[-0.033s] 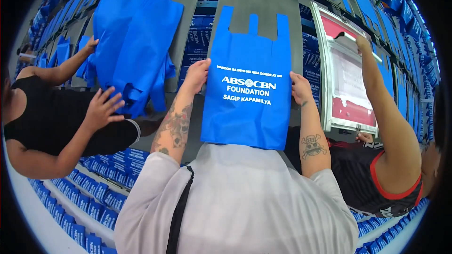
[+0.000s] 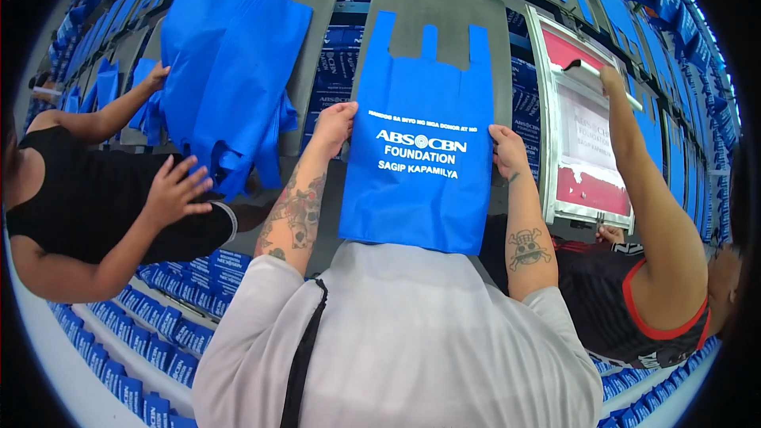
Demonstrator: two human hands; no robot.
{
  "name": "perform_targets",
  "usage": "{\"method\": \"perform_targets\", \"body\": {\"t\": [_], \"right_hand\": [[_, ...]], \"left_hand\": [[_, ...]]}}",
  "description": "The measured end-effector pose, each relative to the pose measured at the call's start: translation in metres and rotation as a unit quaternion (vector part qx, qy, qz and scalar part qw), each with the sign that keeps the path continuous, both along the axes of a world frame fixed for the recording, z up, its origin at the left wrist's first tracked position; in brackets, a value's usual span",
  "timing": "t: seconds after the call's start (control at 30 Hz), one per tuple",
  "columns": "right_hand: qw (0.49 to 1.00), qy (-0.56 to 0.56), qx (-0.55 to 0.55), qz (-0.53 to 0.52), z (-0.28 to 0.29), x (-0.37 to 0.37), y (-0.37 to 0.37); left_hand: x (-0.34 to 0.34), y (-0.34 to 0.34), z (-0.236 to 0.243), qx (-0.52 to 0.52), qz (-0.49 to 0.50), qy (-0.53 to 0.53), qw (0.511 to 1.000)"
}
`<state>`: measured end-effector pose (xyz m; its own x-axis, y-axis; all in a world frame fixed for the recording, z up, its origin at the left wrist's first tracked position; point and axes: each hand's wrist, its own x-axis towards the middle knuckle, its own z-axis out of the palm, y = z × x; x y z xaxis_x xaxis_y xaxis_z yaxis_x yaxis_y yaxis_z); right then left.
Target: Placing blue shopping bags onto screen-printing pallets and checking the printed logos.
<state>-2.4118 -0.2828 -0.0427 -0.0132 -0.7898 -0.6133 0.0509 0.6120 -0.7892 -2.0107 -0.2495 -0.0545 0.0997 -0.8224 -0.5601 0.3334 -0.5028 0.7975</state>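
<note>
The left hand (image 2: 337, 124), fingers clamped, grips the left edge of a flat blue fabric carrier bag (image 2: 416, 214) near the chest (image 2: 444, 309), long axis and handles (image 2: 478, 43) pointing away; the right hand's (image 2: 507, 150) fingers pinch its right edge. Rightward, a rectangular white-framed pink screen (image 2: 590, 192) bears white smears (image 2: 576, 173).

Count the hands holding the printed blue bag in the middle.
2: the left hand at the left edge of the printed blue bag and the right hand at its right edge. No other shows; anything behind it is hidden.
</note>
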Motion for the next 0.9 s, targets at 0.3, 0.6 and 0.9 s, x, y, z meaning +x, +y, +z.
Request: {"method": "perform_targets", "body": {"t": [0.3,0.6,0.9], "right_hand": [[0.955,0.053,-0.292,0.022,0.088,-0.013,0.029],[0.972,0.031,-0.233,0.026,0.094,-0.002,0.032],[0.946,-0.182,-0.266,0.017,0.125,0.012,0.049]], "left_hand": [[0.031,0.023,0.031,-0.079,0.003,-0.019,0.997],[-0.036,-0.052,-0.001,-0.091,-0.053,-0.165,0.981],[-0.033,-0.115,0.015,-0.022,-0.188,-0.009,0.982]]}}
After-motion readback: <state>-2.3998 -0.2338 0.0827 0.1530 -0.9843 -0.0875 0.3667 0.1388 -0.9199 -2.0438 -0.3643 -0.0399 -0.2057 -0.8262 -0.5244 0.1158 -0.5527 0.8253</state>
